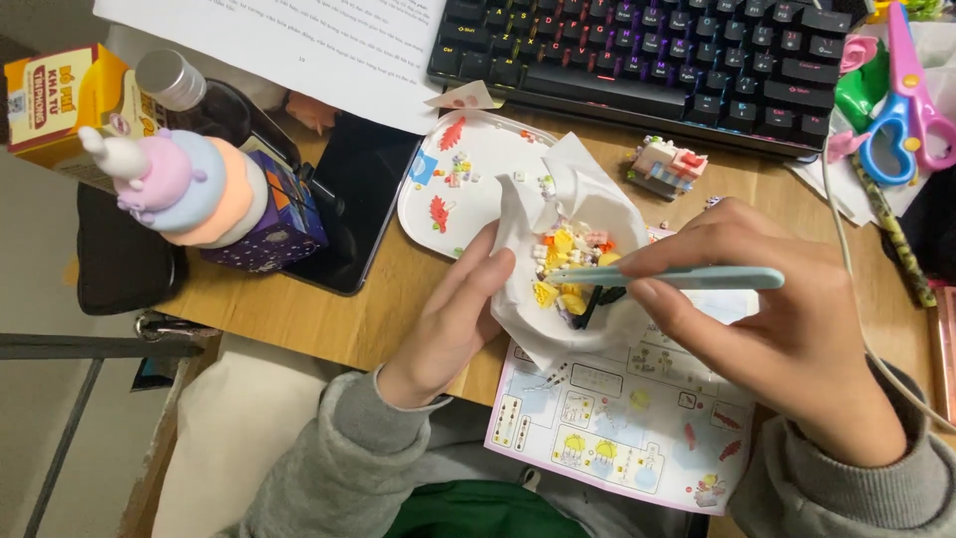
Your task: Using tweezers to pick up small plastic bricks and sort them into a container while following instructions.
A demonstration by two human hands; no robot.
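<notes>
- Desk (329,319): wooden, under both hands; a keyboard (647,50) lies beyond them, past the fingertips.
- Sheet (627,418): a printed picture guide, flat under the right wrist and reaching back toward the person.
- Tray (468,179): white, just beyond the left hand, with a few loose bits scattered on it.
- Bag (558,199): thin clear plastic, soft and crinkly, cupped open between the two hands; it looks best held by the rim, since its sides would fold under any squeeze.
- Left hand (458,319): fingers curled around the bag's near side, gripping the plastic.
- Right hand (767,329): thumb and fingers pressed on the tweezers (667,278), holding them mid-shaft.
- Tweezers: pale blue, stiff and light, tips pointing into the bag toward the left hand.
- Bricks (568,264): tiny yellow, white and pink pieces heaped in the bag; hard, light and probably slippery, so each wants a pinch across flat sides.
</notes>
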